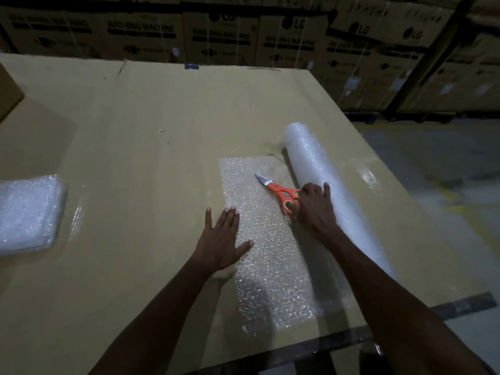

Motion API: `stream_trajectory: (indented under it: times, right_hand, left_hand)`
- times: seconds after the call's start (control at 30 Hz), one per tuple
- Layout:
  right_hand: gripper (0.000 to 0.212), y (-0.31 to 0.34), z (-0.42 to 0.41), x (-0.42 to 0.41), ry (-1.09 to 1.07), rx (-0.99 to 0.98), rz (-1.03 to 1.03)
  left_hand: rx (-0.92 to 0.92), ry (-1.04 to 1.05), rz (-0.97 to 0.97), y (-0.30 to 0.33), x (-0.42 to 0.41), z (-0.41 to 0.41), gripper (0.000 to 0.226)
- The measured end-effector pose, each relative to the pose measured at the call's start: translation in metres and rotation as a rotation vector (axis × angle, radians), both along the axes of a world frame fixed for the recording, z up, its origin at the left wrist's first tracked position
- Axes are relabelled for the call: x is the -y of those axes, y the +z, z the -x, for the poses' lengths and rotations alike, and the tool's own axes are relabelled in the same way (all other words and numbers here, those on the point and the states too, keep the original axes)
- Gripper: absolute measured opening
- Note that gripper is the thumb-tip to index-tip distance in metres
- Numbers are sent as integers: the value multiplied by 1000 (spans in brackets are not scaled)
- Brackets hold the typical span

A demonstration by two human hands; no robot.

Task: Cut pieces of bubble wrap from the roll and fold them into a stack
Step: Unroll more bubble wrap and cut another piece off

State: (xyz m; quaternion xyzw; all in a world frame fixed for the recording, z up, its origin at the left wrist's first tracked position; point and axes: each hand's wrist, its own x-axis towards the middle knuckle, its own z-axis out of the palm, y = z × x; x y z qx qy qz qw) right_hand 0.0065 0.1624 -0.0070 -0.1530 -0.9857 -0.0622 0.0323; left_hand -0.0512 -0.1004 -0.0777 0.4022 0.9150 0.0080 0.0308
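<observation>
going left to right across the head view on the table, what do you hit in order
Stack of folded bubble wrap at the far left → left hand, flat on the left edge of the unrolled sheet → orange scissors lying on the sheet → right hand, at the scissor handles → bubble wrap roll.

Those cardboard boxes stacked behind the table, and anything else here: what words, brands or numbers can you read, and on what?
"LG": brand logo on the stacked cardboard boxes, repeated on several.
"WASHING MACHINE": printed in dark letters on the same boxes.
Smaller print and white labels on the boxes: too blurred to read.
Blue tag at the table's far edge: unreadable.
Scissors, bubble wrap roll: no text visible.
</observation>
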Motion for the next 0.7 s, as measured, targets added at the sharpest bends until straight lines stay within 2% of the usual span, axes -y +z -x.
stream_trajectory:
  times: [0.27, 0.37, 0.47, 0.7]
  right_hand:
    - [41, 10, -37, -38, -102, -87, 165]
    - [42, 17, -46, -54, -144, -174, 313]
    - [34, 22, -50, -64, -181, -187, 350]
    - [35, 27, -57, -87, -220, -247, 426]
  left_hand:
    - [-15, -13, 61, 10, 10, 8, 97]
    - [-82, 24, 98, 27, -10, 2, 92]
    - [-96, 84, 77, 36, -40, -2, 99]
    - [153, 44, -132, -3, -73, -12, 113]
